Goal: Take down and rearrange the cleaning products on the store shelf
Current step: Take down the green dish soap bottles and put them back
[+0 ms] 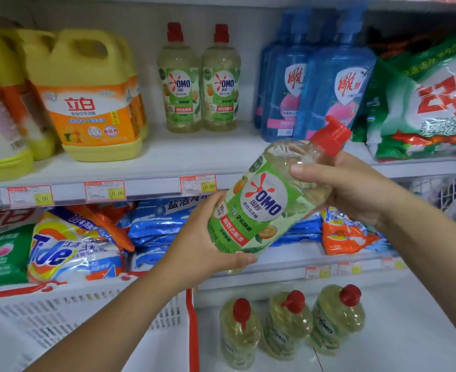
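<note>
Green-labelled and filled with pale yellow liquid, the held bottle [270,208] is up in the air in front of the shelf [194,154]. It is tilted so that its red cap [330,135] points up and to the right, and its label faces the camera. The left hand [205,245] grips the base: the thumb lies along the lower edge, and the fingers curl round the far side with their tips showing at the label's left border. The right hand [347,189] grips the shoulder just under the cap, with the thumb pressed across the clear front and the other fingers wrapped behind, mostly hidden. Two matching bottles [179,84] [220,84] stand upright side by side at the back of the shelf, touching or nearly so. To their left are yellow jugs [92,95] with orange labels, and to their right blue pouches [331,89]. Green and white bags [431,103] are stacked at the far right. Price tags [198,183] are fixed along the shelf's front strip. On the level below lie detergent bags, among them a Tide bag [68,251], blue bags [162,221] and an orange bag [342,234]. Three more bottles [239,334] [287,326] [338,318] of the same kind stand in a row on a white surface [396,345] at the lower right. They are just beside a white basket [87,318] with a red rim.
</note>
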The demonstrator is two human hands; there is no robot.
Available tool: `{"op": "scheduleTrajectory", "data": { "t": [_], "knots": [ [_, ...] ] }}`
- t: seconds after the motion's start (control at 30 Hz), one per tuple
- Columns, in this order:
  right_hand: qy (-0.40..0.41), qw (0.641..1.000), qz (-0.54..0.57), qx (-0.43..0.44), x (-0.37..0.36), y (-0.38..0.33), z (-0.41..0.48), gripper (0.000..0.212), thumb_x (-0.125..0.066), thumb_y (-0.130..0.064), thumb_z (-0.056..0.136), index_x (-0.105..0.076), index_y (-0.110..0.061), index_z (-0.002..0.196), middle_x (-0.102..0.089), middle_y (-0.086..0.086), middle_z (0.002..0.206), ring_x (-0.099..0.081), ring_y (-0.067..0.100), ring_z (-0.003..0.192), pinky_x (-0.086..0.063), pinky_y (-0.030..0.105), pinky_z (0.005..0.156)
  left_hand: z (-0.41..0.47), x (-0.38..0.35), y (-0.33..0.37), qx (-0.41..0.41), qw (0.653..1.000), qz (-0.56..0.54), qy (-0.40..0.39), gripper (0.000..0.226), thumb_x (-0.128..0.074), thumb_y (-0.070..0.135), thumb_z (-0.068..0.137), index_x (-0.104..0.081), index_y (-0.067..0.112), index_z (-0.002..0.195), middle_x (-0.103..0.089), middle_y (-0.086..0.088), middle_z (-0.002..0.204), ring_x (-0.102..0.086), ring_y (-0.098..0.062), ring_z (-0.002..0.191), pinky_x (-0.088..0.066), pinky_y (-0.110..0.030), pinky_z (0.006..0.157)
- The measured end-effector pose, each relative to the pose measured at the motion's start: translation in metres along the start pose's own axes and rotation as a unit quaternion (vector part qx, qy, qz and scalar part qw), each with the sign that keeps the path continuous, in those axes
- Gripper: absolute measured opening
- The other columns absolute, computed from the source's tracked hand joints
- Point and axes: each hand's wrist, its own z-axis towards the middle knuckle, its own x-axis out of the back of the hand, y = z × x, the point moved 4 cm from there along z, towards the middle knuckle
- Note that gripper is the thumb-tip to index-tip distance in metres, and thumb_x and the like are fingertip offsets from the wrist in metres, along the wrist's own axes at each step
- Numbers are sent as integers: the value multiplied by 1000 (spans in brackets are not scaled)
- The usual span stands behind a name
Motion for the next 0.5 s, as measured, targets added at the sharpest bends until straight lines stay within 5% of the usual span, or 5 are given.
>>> {"op": "scheduleTrajectory", "data": {
  "t": [0.17,0.3,0.43,0.5],
  "knots": [
    [-4,999,-28,-19,-14,17,-21,45,-84,-27,59,-75,-28,103,-76,7,103,-74,29,93,-59,50,81,-23,-13,-29,25,995,69,-71,111,-91,56,53,-23,54,142,-40,23,144,-45,5,129,-41,-30,108],
    [-47,992,-110,-43,-21,42,-56,53,-85,-34,54,-73,-33,105,-77,-5,101,-73,13,93,-59,26,76,-64,-25,-76,-7,948,267,-172,105,-64,76,69,-15,38,153,-11,19,159,-8,3,145,-8,-18,118],
    [-95,973,-166,-126,-43,104,-90,54,-87,-39,54,-68,-42,105,-75,-14,102,-70,6,98,-56,32,92,-115,-35,-124,-90,897,380,-208,82,-42,73,88,-37,20,149,-30,-3,159,-16,-18,150,-4,-32,122],
    [-104,960,-199,-165,-59,146,-104,54,-91,-38,56,-64,-47,102,-68,-32,99,-63,-13,94,-51,15,89,-130,-39,-137,-97,896,384,-203,75,-43,66,90,-40,19,148,-31,-2,159,-14,-19,151,-7,-38,122]
  ]
}}
